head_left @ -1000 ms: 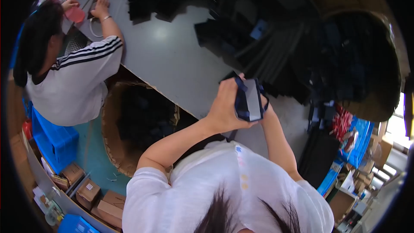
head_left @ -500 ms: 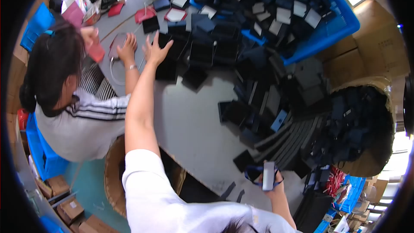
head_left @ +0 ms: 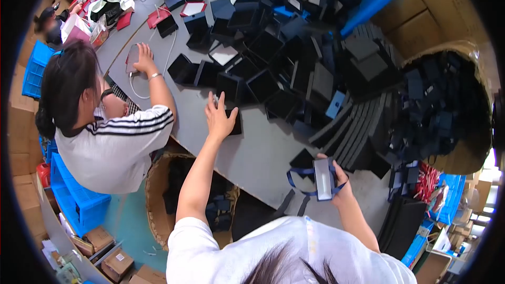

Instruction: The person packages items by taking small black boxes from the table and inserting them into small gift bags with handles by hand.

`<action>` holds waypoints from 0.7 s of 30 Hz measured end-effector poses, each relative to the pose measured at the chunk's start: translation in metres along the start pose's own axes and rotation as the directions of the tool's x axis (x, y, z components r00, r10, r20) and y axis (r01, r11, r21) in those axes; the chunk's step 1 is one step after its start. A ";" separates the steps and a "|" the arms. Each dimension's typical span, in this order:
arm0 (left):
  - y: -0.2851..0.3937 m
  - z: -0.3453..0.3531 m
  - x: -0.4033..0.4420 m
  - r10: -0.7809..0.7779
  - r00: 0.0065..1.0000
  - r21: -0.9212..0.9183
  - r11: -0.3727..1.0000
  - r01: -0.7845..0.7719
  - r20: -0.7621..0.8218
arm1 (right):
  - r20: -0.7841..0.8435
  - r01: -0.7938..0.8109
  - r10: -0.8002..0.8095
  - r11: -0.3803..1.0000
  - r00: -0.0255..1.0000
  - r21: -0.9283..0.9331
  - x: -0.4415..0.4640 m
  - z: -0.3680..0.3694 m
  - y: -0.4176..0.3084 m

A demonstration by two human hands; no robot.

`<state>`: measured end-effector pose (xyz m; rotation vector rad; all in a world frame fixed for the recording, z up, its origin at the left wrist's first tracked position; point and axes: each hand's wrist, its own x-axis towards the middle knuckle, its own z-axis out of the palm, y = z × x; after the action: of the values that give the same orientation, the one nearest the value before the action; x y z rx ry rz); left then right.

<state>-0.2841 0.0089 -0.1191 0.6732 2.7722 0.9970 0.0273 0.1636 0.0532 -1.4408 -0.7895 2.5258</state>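
Note:
My right hand (head_left: 342,183) is closed around a small open box (head_left: 324,180) with a pale inside and dark blue edges. A navy ribbon (head_left: 300,170) loops out from its side. My left hand (head_left: 220,121) reaches over the grey table with its fingers spread. A black box piece (head_left: 235,123) lies beside and partly behind it; whether they touch, I cannot tell. Just beyond the fingertips stand more open black boxes (head_left: 230,85).
A blue crate (head_left: 381,0) heaped with boxes stands at the back. Grey foam strips (head_left: 353,126) are stacked on the right, beside a large carton (head_left: 457,165) full of dark boxes. A co-worker (head_left: 113,142) sits at left, a hand on a cabled device (head_left: 132,59).
My left hand has drawn back toward me from the far boxes, and the view has shifted. My right hand still holds the box. The co-worker's other arm has lowered.

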 end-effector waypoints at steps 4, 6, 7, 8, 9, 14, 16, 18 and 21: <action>0.042 -0.011 -0.034 0.301 0.950 -0.230 0.922 -0.312 -0.086 | 0.042 0.084 -0.083 0.996 0.996 -0.035 -0.026 -0.027 0.004; 0.080 -0.001 -0.040 0.505 0.849 -0.441 0.805 -0.397 0.158 | 0.002 0.094 -0.094 0.994 0.996 0.056 -0.035 -0.042 0.008; 0.098 0.011 -0.036 0.556 0.808 -0.289 0.820 -0.494 0.197 | -0.030 0.101 -0.100 0.994 0.995 0.029 -0.041 -0.044 0.010; 0.110 0.024 -0.027 0.600 0.763 -0.133 0.799 -0.586 0.241 | -0.034 0.115 -0.113 0.993 0.993 0.041 -0.046 -0.046 0.012; 0.116 0.036 -0.016 0.617 0.750 -0.139 0.786 -0.602 0.239 | -0.049 0.103 -0.100 0.992 0.994 0.066 -0.052 -0.047 0.013; 0.139 0.055 0.022 0.571 0.626 0.064 0.710 -0.702 0.531 | -0.100 0.209 -0.200 0.974 0.975 0.087 -0.078 -0.063 0.013; 0.141 0.028 -0.014 0.582 0.641 0.049 0.720 -0.692 0.500 | -0.015 0.252 -0.252 0.964 0.968 0.090 -0.080 -0.098 0.016; 0.123 0.006 -0.066 0.648 0.516 0.024 0.610 -0.792 0.561 | -0.011 0.294 -0.295 0.951 0.956 0.094 -0.084 -0.112 0.024; 0.083 0.001 -0.136 0.627 0.384 0.074 0.462 -0.884 0.677 | -0.057 0.180 -0.173 0.971 0.983 0.158 -0.079 -0.119 0.032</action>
<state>-0.1320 0.0055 -0.0723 2.1096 2.0087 0.0796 0.1731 0.1527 0.0491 -1.3065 -0.6565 2.3575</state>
